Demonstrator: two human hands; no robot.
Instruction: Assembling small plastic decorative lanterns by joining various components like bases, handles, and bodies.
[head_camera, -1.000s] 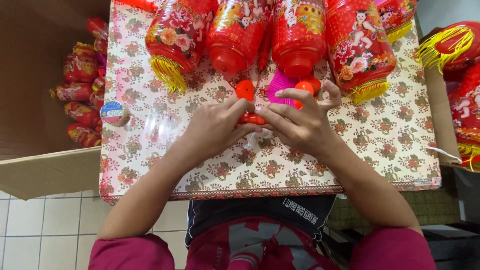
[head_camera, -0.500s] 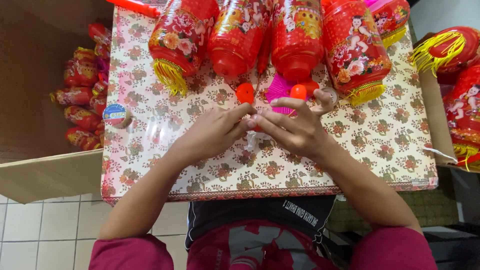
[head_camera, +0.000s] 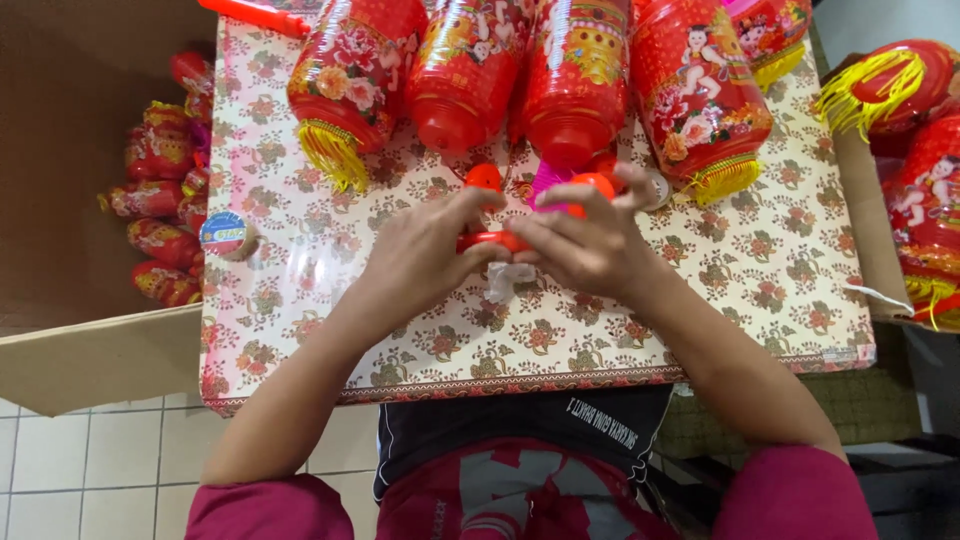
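My left hand (head_camera: 425, 250) and my right hand (head_camera: 590, 245) meet over the middle of a table with a floral cover (head_camera: 300, 290). Both pinch a small red plastic piece (head_camera: 492, 241) between their fingertips. Two round orange-red caps (head_camera: 484, 177) (head_camera: 594, 184) and a pink tassel (head_camera: 548, 181) lie just beyond my fingers. A crumpled bit of clear plastic (head_camera: 508, 280) sits under my hands. Several red paper lanterns with yellow fringes (head_camera: 350, 75) (head_camera: 695, 90) lie in a row along the far side of the table.
An open cardboard box (head_camera: 70, 200) on the left holds several folded red lanterns (head_camera: 160, 200). More red lanterns with yellow fringe (head_camera: 900, 100) lie in a box on the right. A roll of tape (head_camera: 226, 235) rests near the table's left edge. White floor tiles show below.
My hands have stayed over the table's middle, fingers working the small red piece. The camera has shifted a little so the lantern row sits lower in view.
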